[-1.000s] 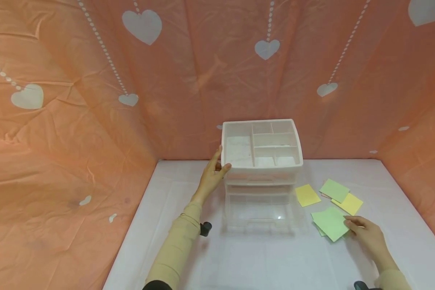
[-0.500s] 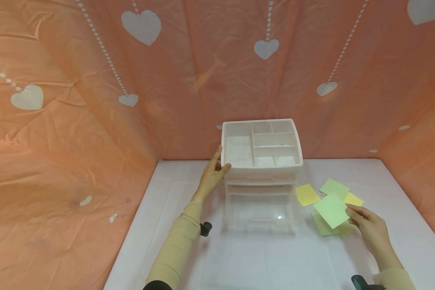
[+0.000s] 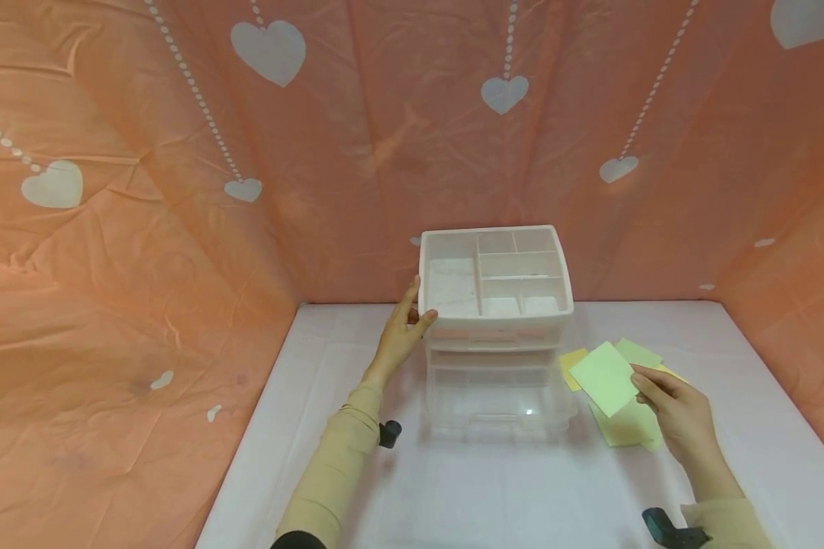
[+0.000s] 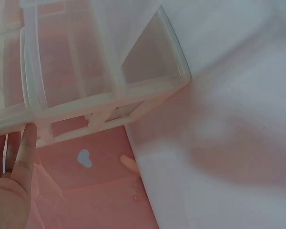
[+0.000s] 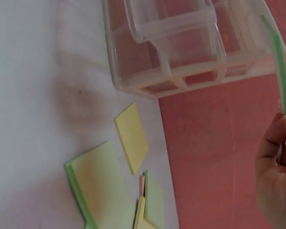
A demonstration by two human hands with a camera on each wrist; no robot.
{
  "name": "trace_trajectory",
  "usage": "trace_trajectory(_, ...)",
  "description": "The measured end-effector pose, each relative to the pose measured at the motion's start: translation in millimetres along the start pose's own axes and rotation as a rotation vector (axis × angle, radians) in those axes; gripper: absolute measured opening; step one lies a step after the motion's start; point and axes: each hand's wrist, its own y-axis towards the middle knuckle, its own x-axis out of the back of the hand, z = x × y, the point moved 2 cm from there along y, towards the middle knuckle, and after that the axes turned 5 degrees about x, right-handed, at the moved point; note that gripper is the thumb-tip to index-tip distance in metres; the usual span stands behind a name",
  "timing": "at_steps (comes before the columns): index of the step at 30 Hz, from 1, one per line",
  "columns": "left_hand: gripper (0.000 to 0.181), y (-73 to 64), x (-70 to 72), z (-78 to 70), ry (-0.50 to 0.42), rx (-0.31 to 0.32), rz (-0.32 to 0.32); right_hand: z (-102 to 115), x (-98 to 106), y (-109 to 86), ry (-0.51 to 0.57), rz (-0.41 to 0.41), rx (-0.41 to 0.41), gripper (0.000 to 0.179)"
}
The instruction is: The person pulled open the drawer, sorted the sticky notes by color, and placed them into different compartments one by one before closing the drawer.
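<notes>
In the head view a white plastic drawer organizer (image 3: pixel 449 286) stands at the back of the table. Its bottom clear drawer (image 3: pixel 494 400) is pulled out toward the front. My left hand (image 3: pixel 398 339) grips the organizer's upper left side, thumb over the front corner; fingers also show at the frame in the left wrist view. My right hand (image 3: pixel 680 412) pinches a light green sticky note pad (image 3: pixel 603 379) by its right corner, raised right of the drawer. Seen edge-on in the right wrist view, the pad (image 5: pixel 280 67) has a green side.
More pads lie right of the organizer: a green one (image 3: pixel 625 427) under the raised pad, a yellow one (image 3: pixel 570 366) partly hidden, another green one (image 3: pixel 638 351) at the back. An orange cloth (image 3: pixel 371 152) with white hearts hangs behind the white table (image 3: pixel 453 496).
My right hand has lifted the green sticky note pad off the pile and carried it up and left toward the drawer. My left hand has stayed on the organizer.
</notes>
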Motion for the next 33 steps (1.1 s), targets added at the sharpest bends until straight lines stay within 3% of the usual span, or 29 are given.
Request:
trace_trajectory(4,0.075,0.2,-0.5,-0.9,-0.004,0.002,0.005,-6,-7,4.9,-0.092,0.003,0.001,0.017)
trace_trajectory(10,0.077,0.8,-0.6,0.0,-0.001,0.000,0.005,-74,20,36.7,-0.184,0.032,0.089,0.023)
trace_trajectory(12,0.076,0.8,-0.8,0.3,0.002,-0.003,0.003,-81,17,41.0,-0.185,0.048,0.109,0.023)
trace_trajectory(19,0.073,1.5,-0.7,1.6,-0.001,-0.002,-0.008,-6,-58,16.0,-0.309,0.064,0.029,0.012)
trace_trajectory(21,0.075,1.8,-0.7,1.8,-0.002,-0.001,-0.011,4,-72,12.5,-0.347,0.066,0.016,0.014)
trace_trajectory(26,0.077,1.4,-1.5,1.6,-0.001,-0.020,-0.022,8,-94,14.1,-0.499,0.093,-0.010,0.035)
trace_trajectory(33,0.078,-0.1,-2.7,-0.1,-0.009,-0.029,-0.039,0,-113,21.8,-0.563,0.186,0.039,0.027)
